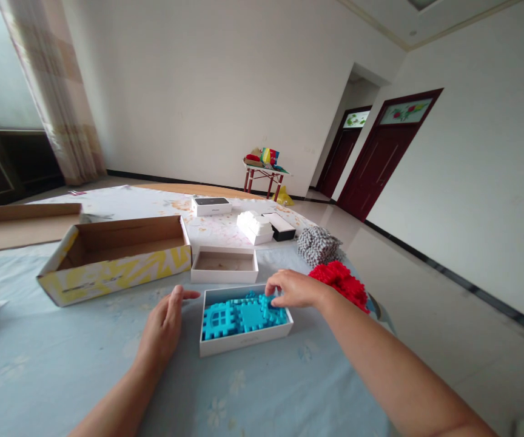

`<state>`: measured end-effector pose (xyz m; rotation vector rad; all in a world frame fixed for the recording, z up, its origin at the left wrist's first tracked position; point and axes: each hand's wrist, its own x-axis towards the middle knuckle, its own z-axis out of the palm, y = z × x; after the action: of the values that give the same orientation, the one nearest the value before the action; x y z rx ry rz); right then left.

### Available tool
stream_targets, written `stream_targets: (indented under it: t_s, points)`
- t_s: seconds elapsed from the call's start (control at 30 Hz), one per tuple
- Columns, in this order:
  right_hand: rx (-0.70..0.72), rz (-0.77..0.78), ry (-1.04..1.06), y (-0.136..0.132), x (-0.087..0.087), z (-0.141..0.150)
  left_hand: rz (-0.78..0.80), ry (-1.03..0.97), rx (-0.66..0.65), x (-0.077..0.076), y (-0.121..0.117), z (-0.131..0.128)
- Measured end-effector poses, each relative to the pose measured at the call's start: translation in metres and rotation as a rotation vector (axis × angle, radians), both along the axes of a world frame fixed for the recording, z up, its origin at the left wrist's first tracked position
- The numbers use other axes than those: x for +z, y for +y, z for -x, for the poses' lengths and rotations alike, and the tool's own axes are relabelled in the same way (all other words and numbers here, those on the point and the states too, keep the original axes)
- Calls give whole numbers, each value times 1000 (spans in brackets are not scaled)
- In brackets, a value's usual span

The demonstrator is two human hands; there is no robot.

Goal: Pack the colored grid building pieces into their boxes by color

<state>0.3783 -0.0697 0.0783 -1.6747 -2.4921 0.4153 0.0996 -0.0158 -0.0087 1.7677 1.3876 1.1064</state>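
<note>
1. My right fingers curl, partly spread, over the white box; I cannot tell whether they grip a piece.
2. My left fingers, loosely open and empty, sit just beside the box.
3. Blue blocks lie inside, left of my right fingers.

The tablecloth leaves room before the filled box; a second box blocks behind.

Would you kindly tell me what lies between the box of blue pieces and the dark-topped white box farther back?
In the head view, an open white box lies between the box of blue pieces and the dark-topped white box.
</note>
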Motion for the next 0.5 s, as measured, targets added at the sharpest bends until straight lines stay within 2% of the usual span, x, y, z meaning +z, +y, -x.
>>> stream_targets:
  t_s: [0.33,0.5]
  points:
    - [5,106,-2,-4,8,7,2,-1,2,-1,0,1]
    - [-44,132,147,1,15,-2,-5,2,9,-3,0,1]
